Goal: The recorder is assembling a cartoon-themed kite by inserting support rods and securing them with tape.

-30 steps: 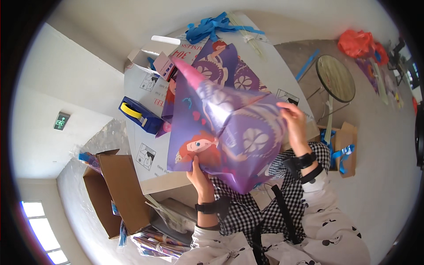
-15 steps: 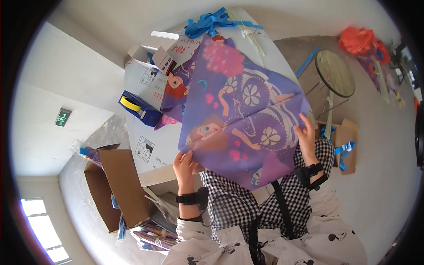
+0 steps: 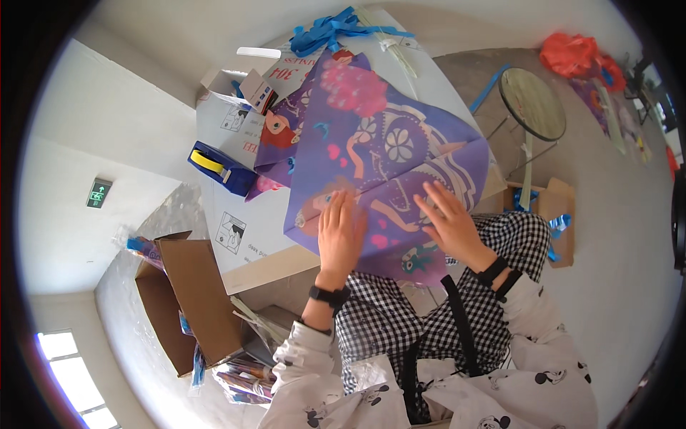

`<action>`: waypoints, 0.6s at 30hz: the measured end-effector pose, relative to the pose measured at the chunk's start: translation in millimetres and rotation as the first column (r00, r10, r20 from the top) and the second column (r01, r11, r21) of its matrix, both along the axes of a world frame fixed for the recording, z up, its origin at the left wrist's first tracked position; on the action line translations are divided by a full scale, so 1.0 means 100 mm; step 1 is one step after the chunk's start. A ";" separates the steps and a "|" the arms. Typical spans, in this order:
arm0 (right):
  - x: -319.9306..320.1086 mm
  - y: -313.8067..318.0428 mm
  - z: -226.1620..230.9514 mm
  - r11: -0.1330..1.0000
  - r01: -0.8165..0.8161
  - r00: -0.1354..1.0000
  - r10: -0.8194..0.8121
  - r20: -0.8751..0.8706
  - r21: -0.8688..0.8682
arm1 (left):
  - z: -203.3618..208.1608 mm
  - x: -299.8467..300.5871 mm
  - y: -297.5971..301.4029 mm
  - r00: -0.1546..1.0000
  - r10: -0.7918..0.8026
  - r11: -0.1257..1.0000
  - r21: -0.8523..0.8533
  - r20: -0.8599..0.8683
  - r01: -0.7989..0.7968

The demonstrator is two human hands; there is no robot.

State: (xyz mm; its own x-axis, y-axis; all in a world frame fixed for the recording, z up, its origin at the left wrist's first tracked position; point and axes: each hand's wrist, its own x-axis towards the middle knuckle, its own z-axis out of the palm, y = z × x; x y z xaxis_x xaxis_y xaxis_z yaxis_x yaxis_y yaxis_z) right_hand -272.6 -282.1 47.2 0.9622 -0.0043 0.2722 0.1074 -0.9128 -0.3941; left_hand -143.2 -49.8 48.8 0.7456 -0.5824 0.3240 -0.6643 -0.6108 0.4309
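Note:
A large purple sheet (image 3: 400, 171), thin like kite cloth and printed with cartoon figures in pale dresses, spreads over the table (image 3: 268, 243). Its near corner hangs past the table edge above my lap. My left hand (image 3: 339, 236) lies on the sheet's near left part, fingers stretched out and slightly blurred. Farther right, my right hand (image 3: 457, 229) rests on it with fingers spread. Neither hand grips anything. Under its left side shows another purple printed sheet (image 3: 275, 161), partly covered.
Beside the sheets stand a blue tape dispenser (image 3: 236, 177) and an open small white box (image 3: 250, 91). Blue ribbons (image 3: 336, 32) and pale thin sticks (image 3: 393, 53) lie at the far edge. A round stool (image 3: 532, 104) and cardboard boxes (image 3: 200, 300) flank the table.
Both hands have let go of the sheet's near edges and moved inward onto its surface. The sheet's lifted near part has come down flatter.

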 end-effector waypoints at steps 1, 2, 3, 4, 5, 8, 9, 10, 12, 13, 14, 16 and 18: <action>0.01 0.00 -0.06 0.997 -0.040 0.999 0.039 -0.032 -0.060 | -0.07 0.06 -0.02 1.000 -0.003 1.000 -0.003 -0.002 0.003; 0.05 0.02 -0.08 0.989 -0.091 0.995 0.085 -0.059 -0.113 | -0.15 0.14 0.02 0.999 0.015 1.000 0.004 -0.043 -0.015; 0.08 0.02 -0.08 0.989 -0.098 0.994 0.092 -0.055 -0.110 | -0.22 0.19 0.07 0.996 0.035 0.999 0.013 -0.083 -0.034; 0.06 -0.03 -0.06 0.989 -0.065 0.990 0.047 -0.132 -0.130 | -0.26 0.17 0.05 0.995 0.035 0.999 0.013 -0.090 -0.034; 0.06 -0.06 -0.05 0.988 -0.035 0.978 0.003 -0.208 -0.151 | -0.30 0.14 0.04 0.991 0.003 0.999 0.048 -0.132 0.003; 0.22 0.03 0.12 1.000 0.026 1.000 -0.026 -0.009 0.012 | -0.27 0.00 -0.03 0.987 -0.021 0.989 0.144 -0.160 0.044; 0.30 0.10 0.13 0.997 0.003 1.000 -0.003 0.000 0.083 | -0.24 -0.04 -0.06 0.991 -0.019 0.978 0.203 -0.136 0.047; 0.39 0.23 0.09 0.996 0.006 1.000 -0.006 -0.003 0.085 | -0.24 -0.06 -0.08 0.990 -0.022 0.978 0.205 -0.138 0.050; 0.58 0.47 -0.11 0.981 -0.097 0.991 0.079 0.107 0.171 | -0.22 -0.09 -0.09 0.995 -0.013 0.977 0.209 -0.102 0.034; 0.63 0.55 -0.21 0.981 -0.091 0.992 0.074 0.107 0.170 | -0.20 -0.10 -0.10 0.995 -0.018 0.977 0.208 -0.102 0.039; 0.66 0.60 -0.31 0.987 -0.087 0.994 0.077 0.078 0.134 | -0.19 -0.12 -0.11 0.996 -0.001 0.975 0.222 -0.089 0.021; 0.68 0.65 -0.44 0.992 -0.079 0.996 0.075 0.047 0.096 | -0.23 -0.14 -0.10 0.997 0.010 0.972 0.234 -0.076 0.009; 0.67 0.65 -0.49 0.997 -0.071 0.992 0.068 0.110 0.023 | -0.33 -0.14 -0.08 0.998 -0.039 0.998 0.052 -0.048 0.042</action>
State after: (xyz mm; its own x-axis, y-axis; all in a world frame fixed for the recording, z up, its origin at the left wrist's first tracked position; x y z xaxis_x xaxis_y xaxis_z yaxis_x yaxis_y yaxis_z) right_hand -206.1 -216.6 -2.2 0.9250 0.0527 0.3762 0.2136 -0.8911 -0.4004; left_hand -157.5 -58.0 15.3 0.7346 -0.6280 0.2570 -0.6689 -0.6067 0.4295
